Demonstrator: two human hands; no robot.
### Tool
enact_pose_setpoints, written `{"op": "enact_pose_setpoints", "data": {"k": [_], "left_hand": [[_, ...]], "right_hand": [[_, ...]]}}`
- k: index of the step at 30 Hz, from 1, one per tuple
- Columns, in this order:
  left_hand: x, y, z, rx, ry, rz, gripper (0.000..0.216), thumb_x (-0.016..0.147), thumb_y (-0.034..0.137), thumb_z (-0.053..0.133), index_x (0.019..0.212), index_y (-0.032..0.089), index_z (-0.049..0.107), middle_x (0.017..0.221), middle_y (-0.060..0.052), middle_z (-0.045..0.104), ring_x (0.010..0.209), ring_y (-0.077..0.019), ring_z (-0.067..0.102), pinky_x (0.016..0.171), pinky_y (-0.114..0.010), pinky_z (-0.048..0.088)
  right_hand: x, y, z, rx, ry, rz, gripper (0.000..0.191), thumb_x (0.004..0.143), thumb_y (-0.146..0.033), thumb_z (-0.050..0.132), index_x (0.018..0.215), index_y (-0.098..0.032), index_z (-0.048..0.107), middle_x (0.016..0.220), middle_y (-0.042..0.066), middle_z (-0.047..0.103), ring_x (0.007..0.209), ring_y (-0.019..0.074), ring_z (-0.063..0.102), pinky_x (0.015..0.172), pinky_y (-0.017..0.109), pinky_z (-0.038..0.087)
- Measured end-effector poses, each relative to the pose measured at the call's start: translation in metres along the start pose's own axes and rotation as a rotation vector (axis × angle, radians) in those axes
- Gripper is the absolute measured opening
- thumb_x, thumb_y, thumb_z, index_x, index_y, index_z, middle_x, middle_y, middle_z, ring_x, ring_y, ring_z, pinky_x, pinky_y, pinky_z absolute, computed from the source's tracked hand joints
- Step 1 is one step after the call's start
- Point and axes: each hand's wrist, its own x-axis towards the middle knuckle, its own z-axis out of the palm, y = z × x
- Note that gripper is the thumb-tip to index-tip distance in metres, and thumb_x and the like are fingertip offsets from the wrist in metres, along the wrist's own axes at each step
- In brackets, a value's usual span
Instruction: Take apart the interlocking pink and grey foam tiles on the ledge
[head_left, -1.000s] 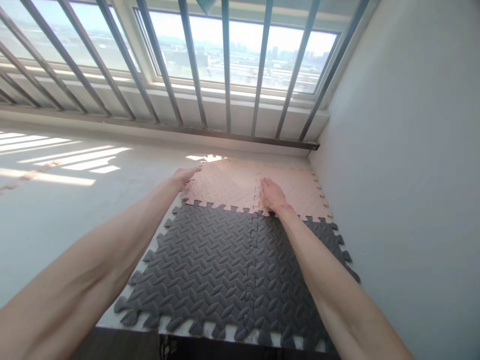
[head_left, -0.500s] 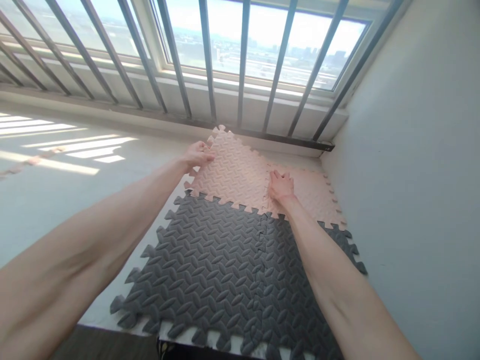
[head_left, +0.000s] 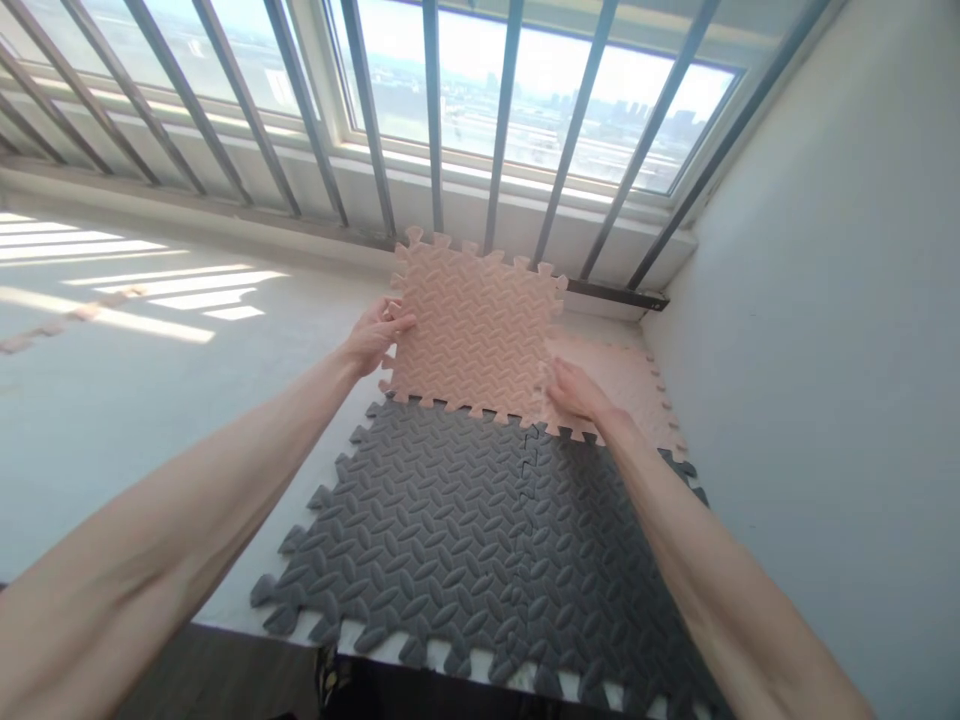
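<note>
**Pink tile raised at its far edge, both hands on it**

Left hand (head_left: 373, 335) has its grip closed on the left edge of the pink tile (head_left: 472, 335), thumb over the top face, fingers behind. Right hand (head_left: 577, 392) sits at the tile's lower right corner, at about 4 o'clock from the tile's centre; fingers lie at the toothed seam, but whether they pinch the edge or only press on it I cannot tell.

Tile position — tilted up, far edge lifted in front of the window bars (head_left: 435, 110), near edge at the seam with the grey tiles (head_left: 450, 520). A second pink tile (head_left: 626, 385) lies flat at 3 o'clock from it, against the wall (head_left: 825, 350). All of this rests on a pale ledge (head_left: 112, 400) under the window.

Handling judgement — foam, so light and soft; the sheet holds its plane while tilted, so moderately stiff for its thickness. Embossed face should give good friction. The puzzle teeth look like the weak point: they could tear or crease if pulled singly. Better hold is a broad pinch along a straight run of edge, as the left hand has.
</note>
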Motion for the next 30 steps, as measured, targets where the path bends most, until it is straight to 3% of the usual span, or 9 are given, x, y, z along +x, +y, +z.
{"op": "enact_pose_setpoints", "data": {"k": [5, 10, 13, 16, 17, 19, 21, 24, 30], "left_hand": [[-0.013, 0.014, -0.003, -0.044, -0.013, 0.022, 0.056, 0.056, 0.030, 0.092, 0.099, 0.023, 0.058, 0.097, -0.001, 0.073, 0.087, -0.0196, 0.070, 0.077, -0.032, 0.053], [-0.019, 0.025, -0.001, 0.021, -0.019, 0.031, 0.051, 0.062, 0.030, 0.088, 0.104, 0.022, 0.059, 0.096, -0.001, 0.073, 0.090, -0.0210, 0.070, 0.082, -0.034, 0.056], [-0.040, 0.024, 0.007, 0.213, 0.175, 0.148, 0.051, 0.071, 0.028, 0.082, 0.118, 0.021, 0.062, 0.117, -0.010, 0.074, 0.116, -0.0287, 0.069, 0.106, -0.048, 0.055], [-0.092, 0.007, 0.022, 0.534, 0.347, 0.363, 0.057, 0.080, 0.026, 0.077, 0.135, 0.020, 0.063, 0.142, -0.018, 0.066, 0.140, -0.0355, 0.057, 0.127, -0.059, 0.039], [-0.116, -0.003, 0.027, 0.615, 0.247, 0.418, 0.052, 0.085, 0.027, 0.073, 0.137, 0.022, 0.064, 0.144, -0.017, 0.066, 0.143, -0.0354, 0.056, 0.129, -0.059, 0.038], [-0.163, -0.025, 0.039, 0.778, -0.152, 0.473, 0.045, 0.096, 0.036, 0.067, 0.140, 0.030, 0.068, 0.153, -0.012, 0.064, 0.150, -0.0326, 0.053, 0.133, -0.056, 0.035], [-0.204, -0.046, 0.049, 0.906, -0.347, 0.461, 0.055, 0.098, 0.051, 0.067, 0.151, 0.038, 0.064, 0.169, -0.008, 0.054, 0.161, -0.0342, 0.042, 0.139, -0.063, 0.020], [-0.237, -0.068, 0.057, 1.008, -0.413, 0.424, 0.069, 0.098, 0.065, 0.063, 0.163, 0.043, 0.052, 0.180, -0.007, 0.039, 0.170, -0.0379, 0.026, 0.137, -0.074, 0.004], [-0.241, -0.070, 0.057, 1.031, -0.376, 0.454, 0.071, 0.101, 0.065, 0.057, 0.168, 0.044, 0.044, 0.182, -0.005, 0.035, 0.171, -0.0361, 0.023, 0.138, -0.073, 0.005]], "right_hand": [[-0.043, 0.002, 0.019, 0.153, 0.061, -0.055, 0.059, 0.109, -0.041, 0.041, 0.162, -0.018, 0.050, 0.180, 0.015, 0.035, 0.169, 0.0312, 0.028, 0.137, 0.057, 0.026], [-0.018, -0.021, 0.000, 0.951, 0.268, 0.195, 0.066, 0.110, -0.053, 0.022, 0.147, -0.020, 0.066, 0.149, 0.013, 0.073, 0.147, 0.0253, 0.062, 0.128, 0.050, 0.042], [0.005, -0.042, -0.024, 1.406, 0.408, 0.288, 0.066, 0.097, -0.074, 0.051, 0.134, -0.022, 0.070, 0.119, 0.009, 0.083, 0.118, 0.0237, 0.077, 0.108, 0.042, 0.058], [0.017, -0.060, -0.041, 1.512, 0.447, 0.281, 0.066, 0.070, -0.069, 0.087, 0.113, -0.022, 0.072, 0.101, 0.004, 0.083, 0.095, 0.0197, 0.077, 0.088, 0.034, 0.061], [0.019, -0.065, -0.044, 1.505, 0.445, 0.277, 0.066, 0.064, -0.068, 0.091, 0.106, -0.021, 0.072, 0.095, 0.003, 0.081, 0.089, 0.0189, 0.075, 0.083, 0.033, 0.060], [0.021, -0.071, -0.047, 1.484, 0.443, 0.277, 0.066, 0.057, -0.069, 0.094, 0.095, -0.021, 0.070, 0.085, 0.002, 0.079, 0.082, 0.0187, 0.072, 0.075, 0.032, 0.057], [0.023, -0.076, -0.046, 1.485, 0.457, 0.279, 0.067, 0.052, -0.071, 0.094, 0.089, -0.022, 0.067, 0.081, 0.001, 0.077, 0.079, 0.0188, 0.069, 0.070, 0.030, 0.055], [0.030, -0.081, -0.045, 1.521, 0.512, 0.245, 0.065, 0.049, -0.071, 0.094, 0.080, -0.024, 0.060, 0.079, -0.002, 0.071, 0.076, 0.0168, 0.063, 0.066, 0.029, 0.051], [0.047, -0.093, -0.057, 1.477, 0.578, 0.105, 0.061, 0.057, -0.067, 0.092, 0.070, -0.026, 0.049, 0.070, -0.006, 0.057, 0.070, 0.0135, 0.051, 0.063, 0.026, 0.046]]}}
